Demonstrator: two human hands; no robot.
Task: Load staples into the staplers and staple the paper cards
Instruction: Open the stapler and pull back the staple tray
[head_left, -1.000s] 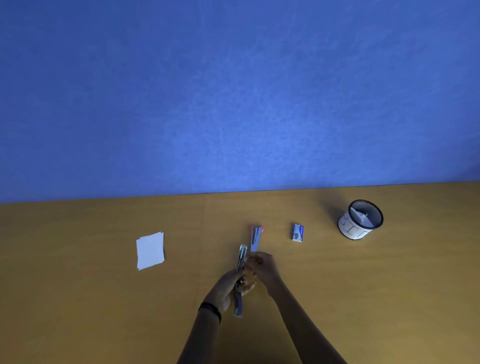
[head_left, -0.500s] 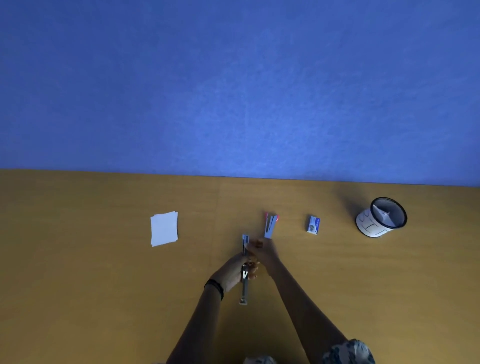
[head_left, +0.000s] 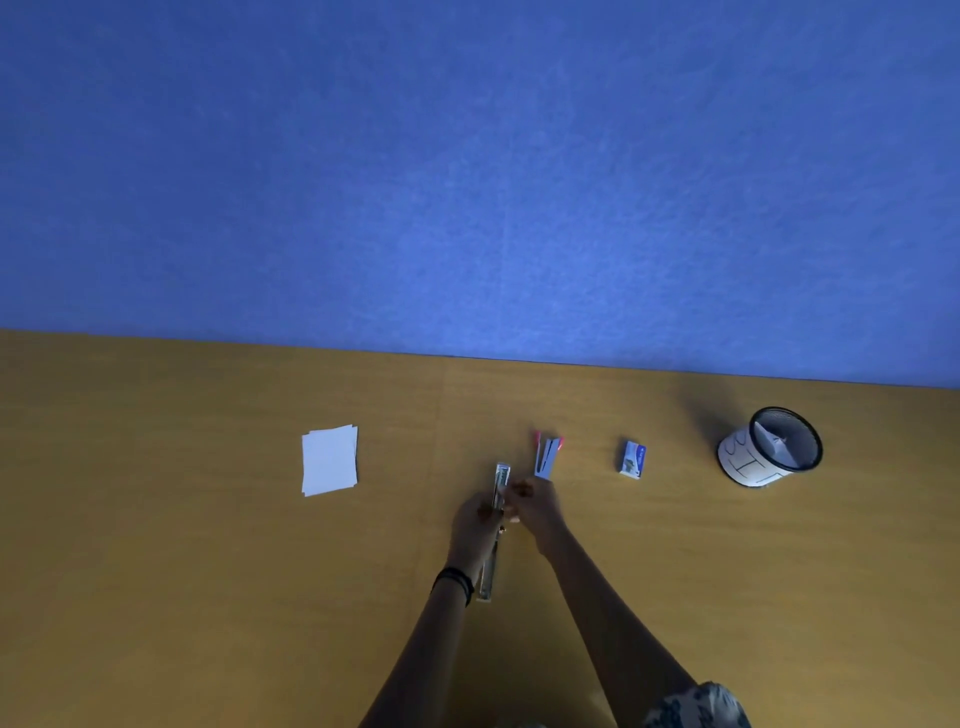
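A long grey stapler (head_left: 500, 484) lies opened flat on the wooden table, pointing away from me. My left hand (head_left: 475, 527) grips its middle from the left. My right hand (head_left: 535, 512) pinches at the stapler's channel from the right, fingers closed; whether staples are in them is too small to tell. A second stapler (head_left: 545, 455), blue with pink tips, lies just beyond my right hand. A small blue staple box (head_left: 632, 459) sits to its right. A stack of white paper cards (head_left: 329, 460) lies at the left.
A white cup with a black rim (head_left: 748, 462), holding folded paper, stands tilted at the far right. A blue wall rises behind the table's far edge. A black band circles my left wrist.
The view has shifted and levelled. Both hands stay on the grey stapler; my right hand has moved closer onto its channel.
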